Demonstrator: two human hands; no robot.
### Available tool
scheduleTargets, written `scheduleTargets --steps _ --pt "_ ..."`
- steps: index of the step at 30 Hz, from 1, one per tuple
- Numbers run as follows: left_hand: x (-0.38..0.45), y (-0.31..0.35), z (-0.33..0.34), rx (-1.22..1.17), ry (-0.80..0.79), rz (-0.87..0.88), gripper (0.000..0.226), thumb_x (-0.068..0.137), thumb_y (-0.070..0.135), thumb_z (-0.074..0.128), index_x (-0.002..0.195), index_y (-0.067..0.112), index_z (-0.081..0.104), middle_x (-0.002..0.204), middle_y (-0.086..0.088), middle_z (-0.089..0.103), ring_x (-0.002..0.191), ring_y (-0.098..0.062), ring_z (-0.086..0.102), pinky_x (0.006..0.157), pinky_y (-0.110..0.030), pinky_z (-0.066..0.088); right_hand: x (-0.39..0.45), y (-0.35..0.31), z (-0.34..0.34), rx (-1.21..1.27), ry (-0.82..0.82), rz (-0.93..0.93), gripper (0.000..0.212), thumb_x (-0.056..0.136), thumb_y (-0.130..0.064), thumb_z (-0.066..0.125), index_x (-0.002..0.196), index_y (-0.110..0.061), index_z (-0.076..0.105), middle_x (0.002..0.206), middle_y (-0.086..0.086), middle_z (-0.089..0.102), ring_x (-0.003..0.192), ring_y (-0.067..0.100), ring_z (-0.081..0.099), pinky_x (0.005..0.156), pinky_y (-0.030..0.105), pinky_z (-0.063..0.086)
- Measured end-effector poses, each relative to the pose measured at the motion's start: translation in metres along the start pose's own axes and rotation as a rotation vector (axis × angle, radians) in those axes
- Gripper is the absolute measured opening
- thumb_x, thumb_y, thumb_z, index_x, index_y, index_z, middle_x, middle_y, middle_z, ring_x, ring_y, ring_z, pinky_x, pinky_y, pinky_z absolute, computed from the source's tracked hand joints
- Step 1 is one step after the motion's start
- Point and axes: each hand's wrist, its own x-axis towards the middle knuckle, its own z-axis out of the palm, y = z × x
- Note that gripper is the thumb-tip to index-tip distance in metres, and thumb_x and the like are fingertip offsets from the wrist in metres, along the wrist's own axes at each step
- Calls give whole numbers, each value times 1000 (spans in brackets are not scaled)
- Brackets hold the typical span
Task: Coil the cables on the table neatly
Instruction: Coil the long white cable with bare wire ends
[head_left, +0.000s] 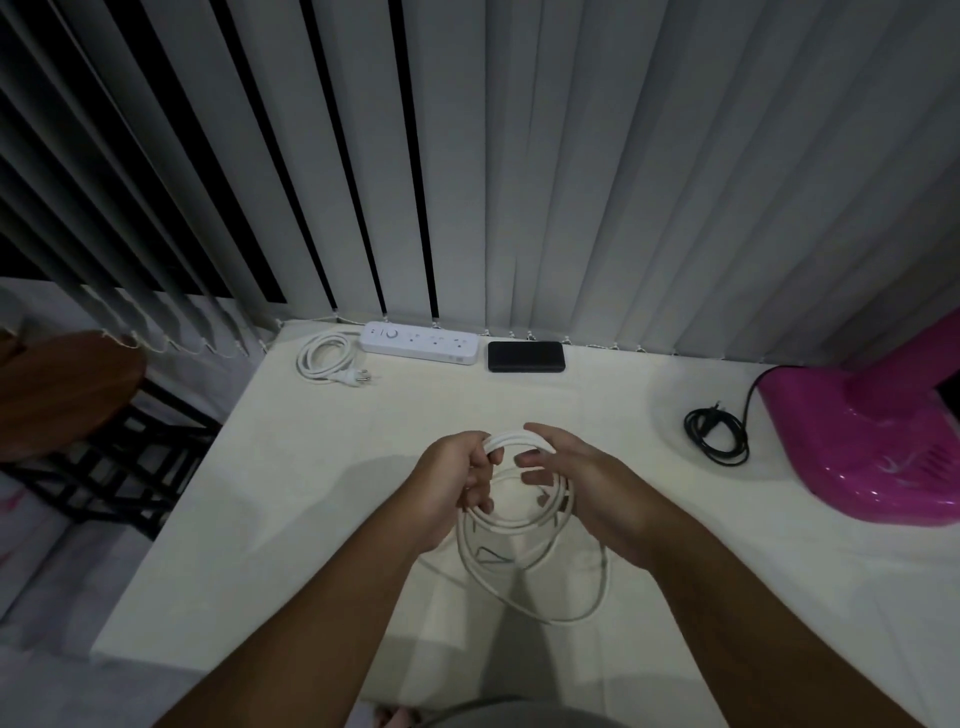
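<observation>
A white cable (519, 525) hangs in several loops between my hands above the middle of the white table (291, 519). My left hand (452, 483) grips the top of the loops in a closed fist. My right hand (566, 467) cups the same bundle from the right, fingers curled over it. A loose length of the cable trails down onto the table below. At the back left a white power strip (421, 342) lies with its white cord (324, 356) coiled beside it. A black cord (719, 434) lies bundled at the right.
A black flat device (525, 356) lies next to the power strip by the vertical blinds (467, 156). A pink appliance (878, 447) fills the right edge of the table. A brown wooden stool (67, 389) with a black frame stands left of the table.
</observation>
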Motion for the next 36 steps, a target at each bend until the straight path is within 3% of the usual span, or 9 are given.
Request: scheduleTargets --steps 5,9,13,19,22,25,28,32,36 --pt "-1 -1 -1 -75 -153 57 30 86 10 34 87 2 62 55 -8 40 51 -21 40 60 -31 44 3 -8 9 -68 183 -2 25 98 -12 43 113 -14 64 80 7 51 66 19 50 71 44 53" --pt "1 -11 -14 61 -207 16 55 96 35 24 109 10 71 89 -13 69 80 -22 62 68 -33 44 1 -18 7 195 251 69 24 98 -6 40 98 -6 64 69 5 38 55 17 36 56 33 44" --pt "0 -39 -18 -110 -139 41 62 92 33 24 121 -3 64 84 -9 69 69 -17 55 59 -33 29 -1 -19 -1 496 290 136 23 98 -9 41 92 -8 63 63 2 33 55 17 32 64 36 45" --pt "0 -68 -3 -555 -216 122 63 59 15 47 119 8 64 114 -13 64 110 -25 54 91 -36 37 7 -1 11 867 335 307 18 96 -12 43 82 -14 54 62 1 37 59 18 37 62 31 34" --pt "-3 -69 6 -699 -297 150 61 58 6 57 118 7 66 116 -14 68 113 -26 64 102 -36 43 9 3 13 974 318 379 20 97 -14 43 78 -15 51 62 0 39 62 19 39 68 31 38" --pt "-3 -66 12 -659 -203 131 48 65 6 67 113 13 73 109 -11 72 105 -24 68 99 -35 45 10 4 19 943 371 395 18 97 -16 45 80 -16 51 66 1 43 64 19 43 70 32 41" --pt "1 -61 18 -620 39 65 29 86 4 53 112 10 63 82 -10 69 83 -23 67 82 -35 48 10 10 33 805 436 382 14 96 -15 47 83 -16 52 71 1 47 65 18 47 70 34 39" --pt "3 -53 17 -674 220 -19 16 83 4 36 84 11 50 54 -3 40 53 -19 44 63 -34 40 7 21 45 592 373 390 15 93 -16 51 78 -17 55 70 -1 54 72 19 52 70 36 35" --pt "5 -43 5 -573 222 -48 17 78 6 32 71 15 45 47 2 25 41 -15 27 53 -31 34 5 21 36 246 273 270 11 83 -12 59 85 -16 68 87 7 68 83 20 58 75 35 40"
